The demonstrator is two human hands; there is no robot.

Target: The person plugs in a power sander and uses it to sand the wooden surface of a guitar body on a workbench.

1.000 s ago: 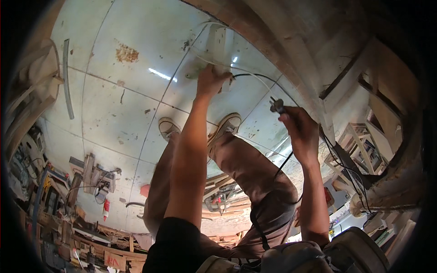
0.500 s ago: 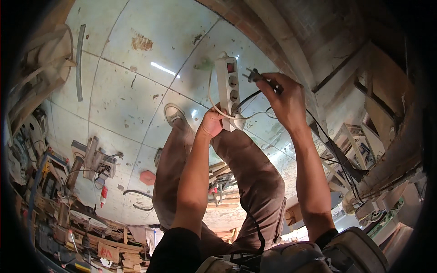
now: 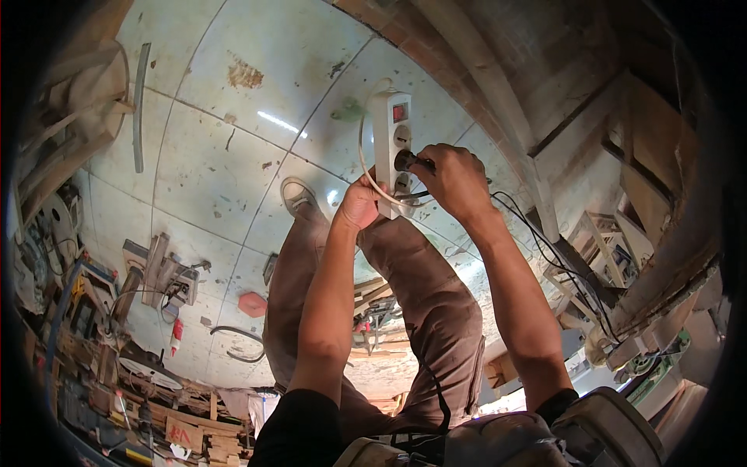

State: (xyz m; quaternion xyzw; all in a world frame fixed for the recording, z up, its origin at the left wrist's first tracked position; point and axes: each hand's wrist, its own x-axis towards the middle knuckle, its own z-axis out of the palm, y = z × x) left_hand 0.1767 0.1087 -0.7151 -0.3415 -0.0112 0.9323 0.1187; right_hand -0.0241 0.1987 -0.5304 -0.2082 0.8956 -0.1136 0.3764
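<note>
My left hand point(image 3: 359, 204) grips the lower part of a white power strip point(image 3: 380, 124), held upright in the picture between my legs, with a red rocker switch point(image 3: 400, 112) toward its far end. My closed right hand point(image 3: 463, 180) holds a black plug point(image 3: 407, 162) against a middle socket; whether the plug is fully seated I cannot tell. A white cord point(image 3: 362, 148) loops down from the far end and across the strip's lower part. Black cable point(image 3: 529, 233) trails to the right of my right forearm.
Tiled floor point(image 3: 218, 156) with stains and a long grey strip point(image 3: 142, 109) lies under me. Wooden framework point(image 3: 583, 156) lines the right side. A metal tool point(image 3: 167, 272), a red bottle point(image 3: 177, 335) and timber offcuts point(image 3: 202, 436) are at lower left. My shoe point(image 3: 299, 194) shows beside the left hand.
My left hand has drawn the power strip back toward me. My right hand has moved up and left, then down, bringing the plug from beside the strip onto its socket.
</note>
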